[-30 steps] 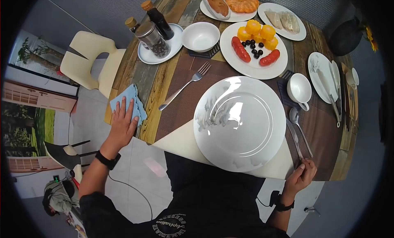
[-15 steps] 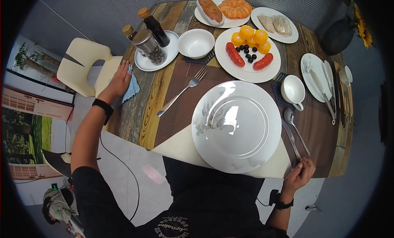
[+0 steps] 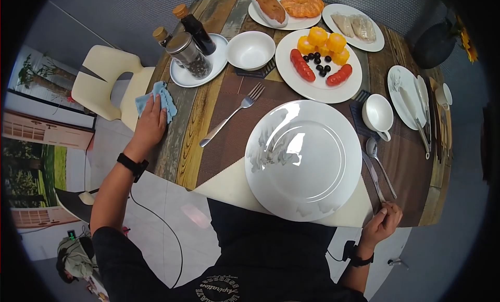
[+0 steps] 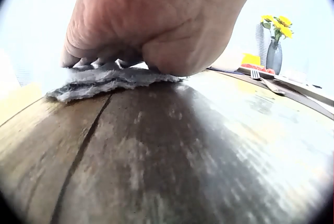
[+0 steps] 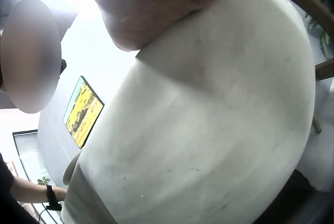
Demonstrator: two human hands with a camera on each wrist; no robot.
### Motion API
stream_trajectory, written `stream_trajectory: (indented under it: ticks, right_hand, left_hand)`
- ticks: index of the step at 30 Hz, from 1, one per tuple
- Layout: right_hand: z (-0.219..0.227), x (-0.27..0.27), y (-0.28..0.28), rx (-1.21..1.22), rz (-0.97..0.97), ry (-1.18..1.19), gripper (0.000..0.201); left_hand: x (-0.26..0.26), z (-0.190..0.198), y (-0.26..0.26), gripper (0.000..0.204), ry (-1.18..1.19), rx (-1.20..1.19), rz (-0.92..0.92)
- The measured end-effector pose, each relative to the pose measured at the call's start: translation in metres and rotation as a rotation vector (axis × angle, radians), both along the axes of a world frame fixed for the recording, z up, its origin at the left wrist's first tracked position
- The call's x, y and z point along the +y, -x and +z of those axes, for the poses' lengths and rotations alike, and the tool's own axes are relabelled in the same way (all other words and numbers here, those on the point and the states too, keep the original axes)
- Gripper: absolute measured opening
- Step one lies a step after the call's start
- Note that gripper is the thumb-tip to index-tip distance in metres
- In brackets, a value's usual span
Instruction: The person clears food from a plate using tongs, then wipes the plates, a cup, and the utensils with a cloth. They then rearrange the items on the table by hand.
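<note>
My left hand [image 3: 150, 126] lies with fingers stretched out on a light blue cloth [image 3: 165, 97] at the table's left edge. In the left wrist view the cloth [image 4: 104, 82] is folded in layers under the fingers, against the wood. My right hand [image 3: 382, 224] rests at the front edge with loosely bent fingers, right at the handle ends of a knife [image 3: 372, 173] and a spoon [image 3: 383, 166]. In the right wrist view part of the right hand [image 5: 162, 5] shows above a broad pale surface [image 5: 209, 114]; its fingertips are hidden.
A large plate [image 3: 338, 146] sits on a cream napkin [image 3: 221, 181]. Around it are a fork [image 3: 229, 118], a bowl [image 3: 251, 49], a cup [image 3: 377, 114] and a plate [image 3: 291, 83] of sausages and corn. A tray [image 3: 179, 79] with bottles stands beyond the left hand.
My left hand and the cloth moved away from me along the left edge, then came partway back toward me. The right hand has stayed in place.
</note>
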State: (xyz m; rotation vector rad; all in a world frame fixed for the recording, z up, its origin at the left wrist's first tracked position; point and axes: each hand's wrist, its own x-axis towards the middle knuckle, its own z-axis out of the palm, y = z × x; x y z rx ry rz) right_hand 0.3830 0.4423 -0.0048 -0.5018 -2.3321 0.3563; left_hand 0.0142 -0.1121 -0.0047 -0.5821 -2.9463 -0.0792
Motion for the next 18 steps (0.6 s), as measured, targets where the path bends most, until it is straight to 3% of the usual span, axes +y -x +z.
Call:
stream_trajectory:
  ticks: [6, 14, 18]
  right_hand:
    - [-0.001, -0.001, 0.0, -0.01, -0.017, 0.032, 0.014]
    - [0.001, -0.003, 0.002, -0.001, -0.028, 0.034, 0.012]
    - [0.0, -0.003, 0.001, 0.003, -0.038, 0.054, 0.012]
  left_hand:
    - [-0.004, 0.007, 0.027, 0.053, -0.03, -0.034, -0.077]
    - [-0.028, -0.019, 0.157, 0.054, -0.038, -0.071, -0.071]
    - [-0.015, -0.013, 0.155, 0.05, -0.099, 0.037, -0.045]
